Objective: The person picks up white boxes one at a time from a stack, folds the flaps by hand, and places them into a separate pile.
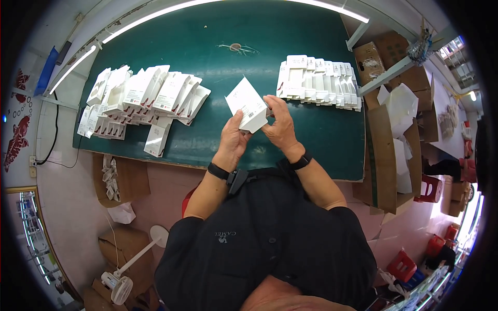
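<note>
Both hands hold one small white cardboard box (246,103) above the green table (218,31). My left hand (232,141) grips its lower left side. My right hand (280,124) pinches its right edge near an open flap. A black band sits on each wrist. To the left lies a heap of folded white boxes (142,98). On the right, a neat row of flat white box blanks (319,80) leans in a line.
Brown cartons (386,155) with white paper stand beside the table's right edge. A box of small white parts (116,179) and a white fan (124,274) sit on the floor at left. Red stools (430,189) stand at right.
</note>
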Available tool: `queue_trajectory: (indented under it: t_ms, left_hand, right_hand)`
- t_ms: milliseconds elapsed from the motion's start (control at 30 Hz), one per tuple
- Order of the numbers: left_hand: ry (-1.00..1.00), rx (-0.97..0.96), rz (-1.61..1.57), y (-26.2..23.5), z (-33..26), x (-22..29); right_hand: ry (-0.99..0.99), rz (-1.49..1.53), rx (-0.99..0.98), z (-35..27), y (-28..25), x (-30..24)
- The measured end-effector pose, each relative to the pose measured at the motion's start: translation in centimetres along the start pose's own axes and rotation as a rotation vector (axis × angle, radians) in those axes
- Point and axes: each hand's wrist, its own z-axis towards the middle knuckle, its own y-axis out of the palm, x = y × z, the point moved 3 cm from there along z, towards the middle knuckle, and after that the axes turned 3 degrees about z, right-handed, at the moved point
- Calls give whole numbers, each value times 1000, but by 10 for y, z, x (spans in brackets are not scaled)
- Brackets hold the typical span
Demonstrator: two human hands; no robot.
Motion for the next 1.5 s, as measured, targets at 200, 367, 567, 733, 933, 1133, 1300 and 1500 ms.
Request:
queue_trajectory:
  t_ms: [200,367,567,733,933,1133,1300,1500]
  left_hand:
    - [48,77,82,-6,-1,-7]
    - [53,139,122,-10,1,-4]
    - [18,105,182,-24,10,-2]
    - [171,110,134,-14,-1,3]
    - [435,143,506,-5,-11,17]
    - [480,20,509,-10,-8,22]
    - [598,25,744,-27,-3,20]
    - [566,47,812,-10,-11,21]
  right_hand:
    - [-165,-142,179,-2,3,-2]
    - [-164,-148,134,-4,4,4]
    - [-85,-100,113,-2,6,16]
    - [24,-76,198,-3,7,43]
    - [13,-110,310,-1,8,38]
    - [-77,-109,266,1,7,22]
    - [-95,-108,225,-1,9,20]
    - [-210,-166,184,-2,15,5]
